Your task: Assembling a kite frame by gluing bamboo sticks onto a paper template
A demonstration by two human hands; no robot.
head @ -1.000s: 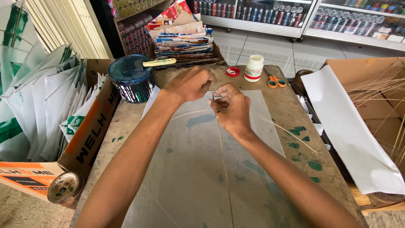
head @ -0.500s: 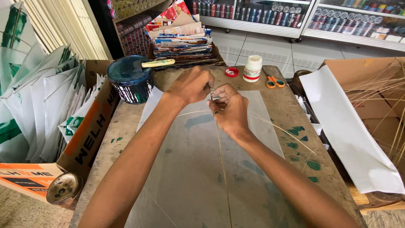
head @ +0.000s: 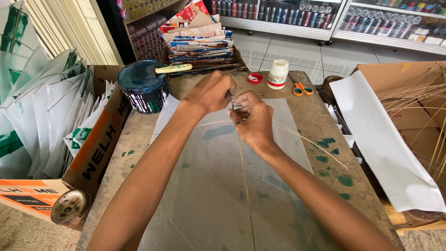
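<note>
A thin translucent sheet lies flat on the stained wooden table. A straight thin stick runs down its middle, and a bowed thin stick arcs across it. My left hand and my right hand meet at the top of the sheet, where the two sticks cross. The fingers of both hands are pinched together at that crossing. What sits between the fingertips is too small to make out.
A dark paint tin with a brush across it stands at the table's far left. A white bottle, red cap and orange scissors sit at the far edge. Cardboard boxes flank the table: folded sheets left, white paper and sticks right.
Both hands have stayed at the stick crossing, with only small finger movements. The sheet and sticks have not shifted.
</note>
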